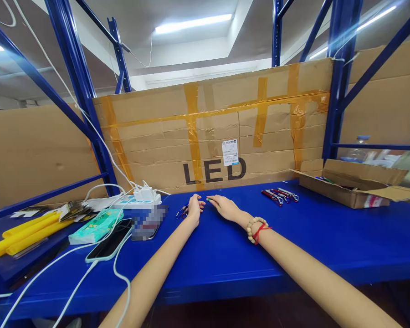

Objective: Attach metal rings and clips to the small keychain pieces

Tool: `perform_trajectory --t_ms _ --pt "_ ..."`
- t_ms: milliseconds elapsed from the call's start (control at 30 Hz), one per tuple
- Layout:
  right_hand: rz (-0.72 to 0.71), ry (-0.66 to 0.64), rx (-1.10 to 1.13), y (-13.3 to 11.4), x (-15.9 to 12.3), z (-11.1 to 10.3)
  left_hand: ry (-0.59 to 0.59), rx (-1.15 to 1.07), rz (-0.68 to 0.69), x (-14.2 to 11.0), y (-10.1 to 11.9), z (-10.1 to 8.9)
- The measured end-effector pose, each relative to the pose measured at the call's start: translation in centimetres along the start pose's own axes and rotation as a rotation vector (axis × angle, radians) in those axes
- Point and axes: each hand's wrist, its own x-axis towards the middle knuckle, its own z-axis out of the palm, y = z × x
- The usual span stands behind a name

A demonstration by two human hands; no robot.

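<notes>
My left hand (194, 209) rests over the middle of the blue tabletop, its fingers curled inward; whatever they hold is hidden. Close by, my right hand (225, 207) is closed with thumb and fingers pinched together. A tiny green spot (208, 199) shows at its fingertips, too small to name. The two hands are slightly apart, with fingertips facing each other. Beside my left hand lie small dark and metallic pieces (181, 212), partly covered by it. Farther right, several slim red pieces with silver metal ends (280, 196) lie in a group.
An open cardboard box (345, 193) stands at the right. On the left are a power strip (145, 198), two phones, one a dark phone (111, 241), a green tissue pack (95, 226), yellow tubes (34, 232) and white cables (123, 273). A cardboard wall (150, 150) and blue posts (341, 82) enclose the back.
</notes>
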Motion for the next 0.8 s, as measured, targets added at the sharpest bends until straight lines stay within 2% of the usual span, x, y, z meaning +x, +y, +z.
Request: perform_trajectory --t_ms 200,433,800 --pt "-0.076 -0.085 -0.035 -0.9 -0.2 -0.4 0.002 -0.033 0.032 0.0 -0.3 -0.1" --pt "-0.132 -0.156 -0.062 -1.2 -0.2 -0.7 -0.016 -0.043 0.010 -0.2 0.0 -0.1" --pt "-0.140 -0.094 -0.011 -0.6 0.2 -0.3 -0.057 -0.071 -0.012 -0.5 0.4 -0.1"
